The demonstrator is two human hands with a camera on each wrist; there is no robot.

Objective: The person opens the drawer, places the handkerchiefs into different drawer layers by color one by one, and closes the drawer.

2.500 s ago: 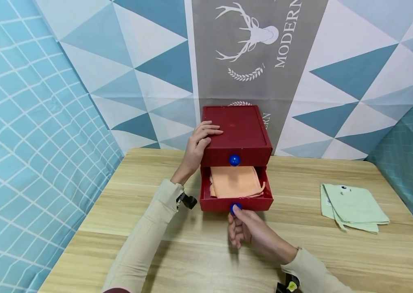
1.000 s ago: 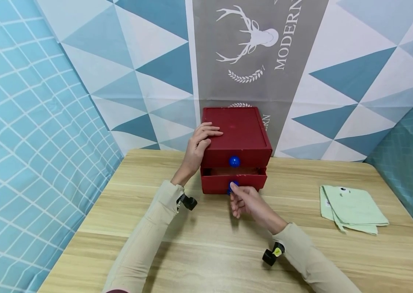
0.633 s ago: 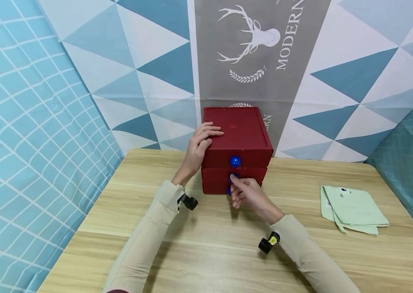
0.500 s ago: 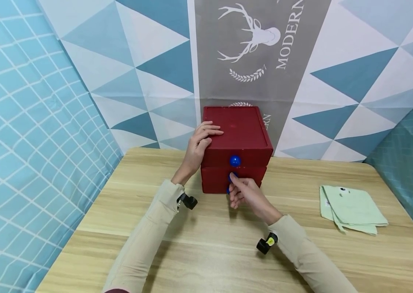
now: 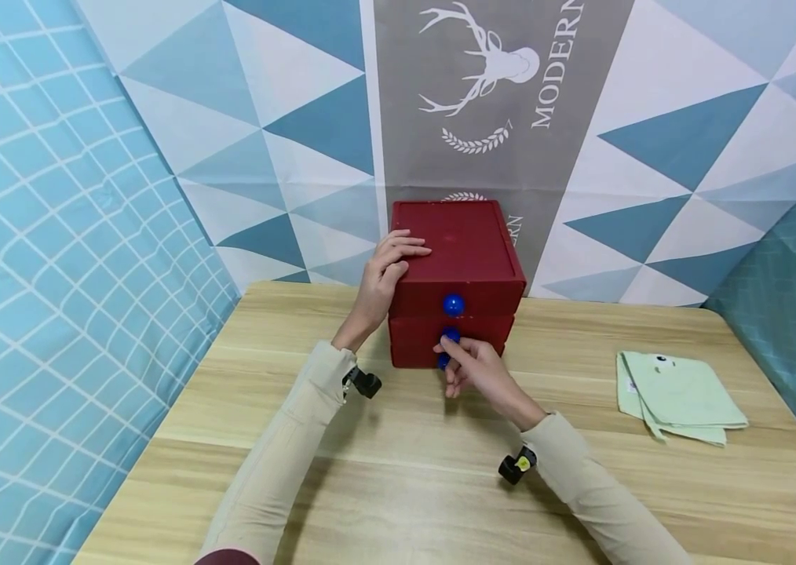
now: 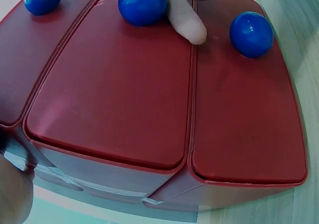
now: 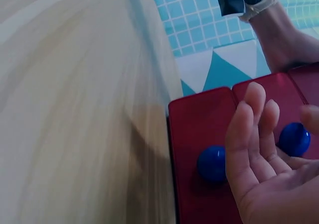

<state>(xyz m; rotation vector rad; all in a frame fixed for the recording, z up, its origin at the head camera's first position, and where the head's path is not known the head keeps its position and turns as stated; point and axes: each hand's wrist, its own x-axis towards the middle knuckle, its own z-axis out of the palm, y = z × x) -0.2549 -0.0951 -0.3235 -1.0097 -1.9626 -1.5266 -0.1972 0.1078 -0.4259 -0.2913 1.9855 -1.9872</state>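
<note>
A red drawer chest (image 5: 450,243) stands at the back of the table, its three drawer fronts flush. Blue round knobs sit on the top drawer (image 5: 453,304), the middle drawer (image 6: 143,2) and the bottom drawer (image 6: 251,34). My left hand (image 5: 380,275) rests on the chest's left top edge, fingers laid out over the lid. In front of the middle knob is my right hand (image 5: 479,369), with its thumb and fingers spread to either side of the knob; the right wrist view shows these fingers loosely extended, not curled round it.
A folded pale green cloth (image 5: 688,396) lies on the right of the wooden table (image 5: 398,486). Behind the chest hangs a patterned wall cloth (image 5: 313,141), and a blue checked one (image 5: 52,235) covers the left side.
The middle drawer, holding an orange cloth, has slid in from pulled out to flush. My right hand moved forward with it, and its fingers have since loosened off the knob. My left hand has stayed put.
</note>
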